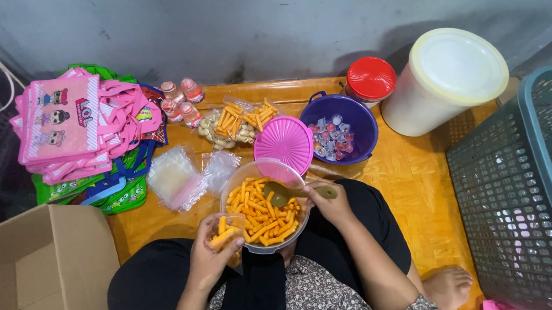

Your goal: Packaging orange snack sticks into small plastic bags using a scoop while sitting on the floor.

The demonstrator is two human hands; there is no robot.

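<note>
Pink printed bags (64, 122) lie stacked far left, over green ones (121, 200). Clear pouches (174, 177) lie beside them. A brown carton (44, 267) stands open at bottom left.

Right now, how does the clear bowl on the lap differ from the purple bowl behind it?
The clear bowl is see-through and holds orange stick snacks; the purple bowl is opaque and holds small jelly cups. The clear bowl sits on the person's lap with the right hand holding a spoon over it; the purple bowl rests on the floor, untouched, a pink lid leaning against it. Both are round and uncovered.

Pink lid (283, 144) and purple bowl (339, 129) crowd ahead — floor (405, 175) rightward open.
</note>
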